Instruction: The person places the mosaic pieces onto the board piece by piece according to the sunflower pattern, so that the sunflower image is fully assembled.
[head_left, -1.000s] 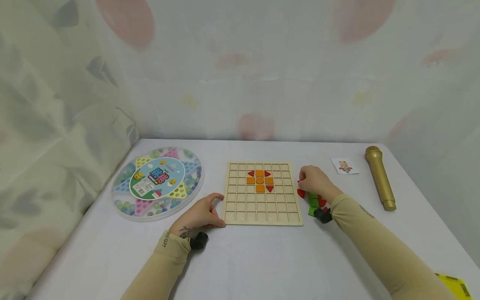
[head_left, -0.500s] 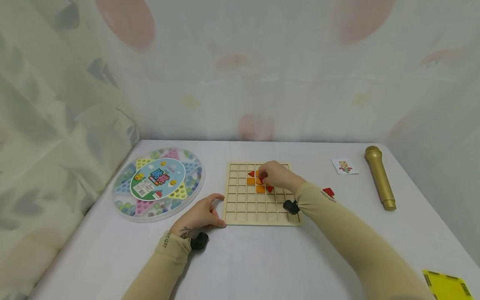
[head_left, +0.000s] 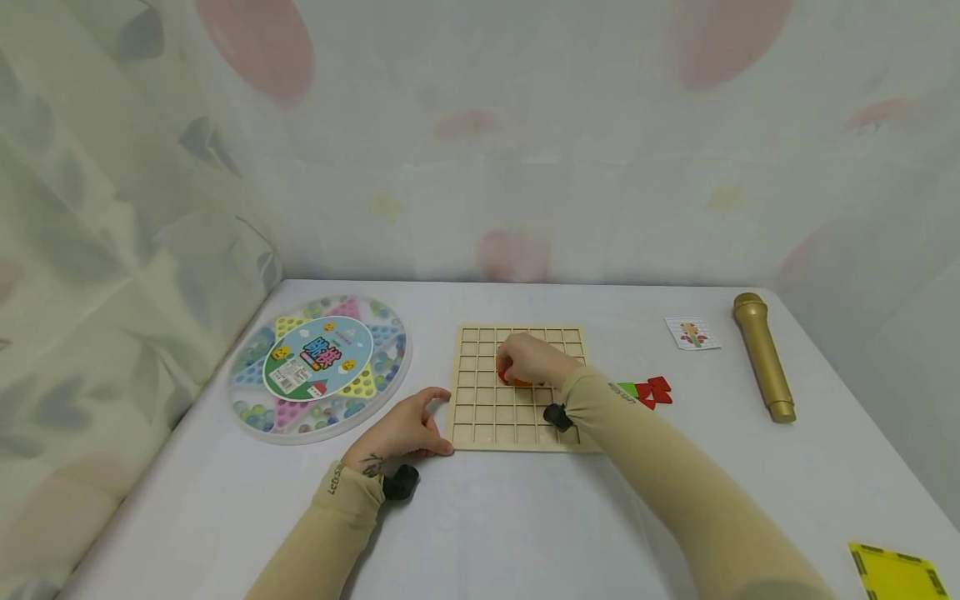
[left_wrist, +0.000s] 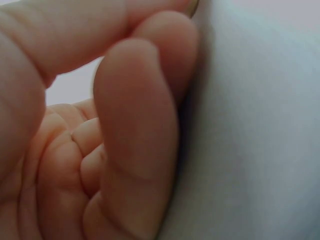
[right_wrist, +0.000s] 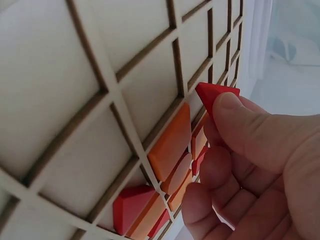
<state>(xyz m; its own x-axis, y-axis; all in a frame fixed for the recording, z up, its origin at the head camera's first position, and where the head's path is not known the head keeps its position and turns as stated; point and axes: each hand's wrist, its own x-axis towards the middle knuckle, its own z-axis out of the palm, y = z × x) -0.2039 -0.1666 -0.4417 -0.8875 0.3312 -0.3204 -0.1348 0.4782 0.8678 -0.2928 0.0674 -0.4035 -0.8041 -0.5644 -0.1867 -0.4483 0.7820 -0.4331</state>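
My right hand (head_left: 534, 360) is over the wooden grid board (head_left: 483, 433). In the right wrist view, its thumb and fingers pinch a red triangular tile (right_wrist: 206, 92) close over the grid. Around that spot, orange square tiles (right_wrist: 172, 142), an orange round tile (right_wrist: 178, 174) and a red triangle tile (right_wrist: 132, 206) sit in the cells; the hand covers most of them in the head view. My left hand (head_left: 401, 429) rests at the board's left side, thumb at the near corner and index finger farther up the edge. The left wrist view shows mostly its fingers (left_wrist: 135, 130).
Loose red tiles (head_left: 660, 388) and a green tile (head_left: 627, 388) lie right of the board, partly behind my right sleeve. A pattern card (head_left: 692, 333) and gold microphone-shaped object (head_left: 765, 358) lie farther right. A round marble game box (head_left: 318, 367) is left; a yellow frame (head_left: 896, 573) is near right.
My right hand has gone from the loose tiles to the board, then farther left across it, and pinches a red triangular tile. My left hand stays at the board's edge.
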